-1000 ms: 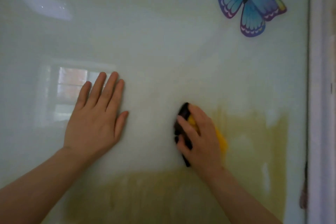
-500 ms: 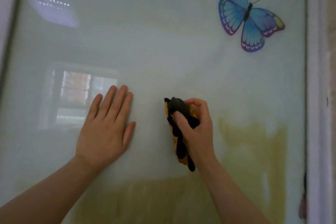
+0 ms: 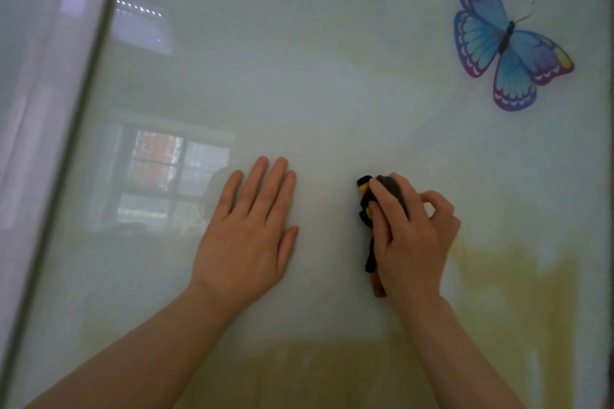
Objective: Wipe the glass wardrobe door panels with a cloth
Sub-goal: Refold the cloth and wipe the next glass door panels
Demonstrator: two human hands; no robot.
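A pale glass wardrobe door panel [image 3: 332, 76] fills the view. My right hand [image 3: 412, 236] grips a bunched black and yellow cloth [image 3: 365, 206] and holds it against the glass at centre right. Most of the cloth is hidden under my fingers. My left hand [image 3: 249, 226] lies flat on the glass with straight fingers, a short way left of the cloth.
A blue and purple butterfly picture [image 3: 505, 40] sits at the upper right of the panel. A grey frame strip [image 3: 83, 109] runs down the left, with a lilac panel [image 3: 33, 76] beyond it. A window reflection [image 3: 166, 176] shows left of my hands. Yellowish print [image 3: 515, 309] covers the lower right.
My right hand has carried the cloth up and to the left across the glass. The view has shifted left, bringing the left frame strip in. My left hand stays flat on the panel.
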